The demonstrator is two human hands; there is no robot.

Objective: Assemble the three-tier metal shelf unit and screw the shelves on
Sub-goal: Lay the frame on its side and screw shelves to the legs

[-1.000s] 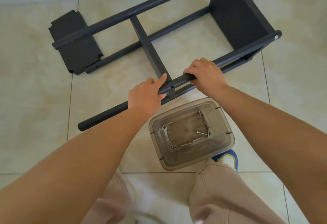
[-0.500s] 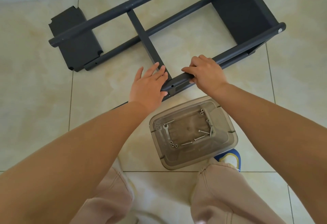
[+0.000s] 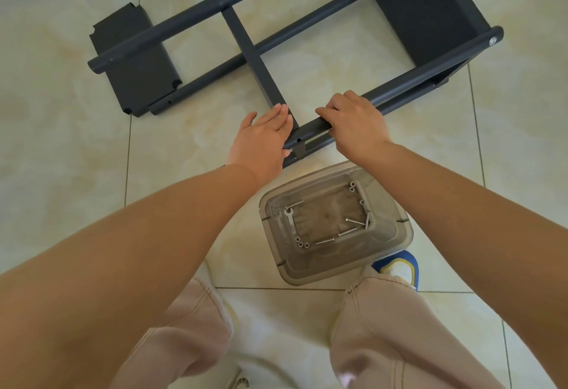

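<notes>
My right hand [image 3: 358, 125] has its grip wrapped over the near post [image 3: 408, 81] of the shelf frame, fingers curled round the tube just right of the screw hole [image 3: 298, 140]. My left hand [image 3: 261, 139] lies flat with the grip spread, fingers straight, resting on the near end of the middle shelf [image 3: 255, 56] where that meets the same post; the thumb sits by the post's underside. The two hands are near each other, the hole between them.

The frame lies on its side on the tiled floor [image 3: 76, 173], running away up and right from my hands. The end shelf [image 3: 427, 10] stands on edge at the far right, a bolt head [image 3: 493, 41] showing at the post tip there. The far post [image 3: 199, 16] runs parallel beyond, a lower post [image 3: 261, 50] under it. A loose shelf panel [image 3: 135, 59] lies flat at far left, under the post ends.

Just below my right wrist sits a clear plastic tub [image 3: 390, 253], holding a small spanner [image 3: 290, 219], long screws [image 3: 347, 231] and nuts [image 3: 301, 243]. Beige trouser legs [image 3: 393, 336] at bottom, a blue-and-white shoe [image 3: 399, 265] beside the tub.
</notes>
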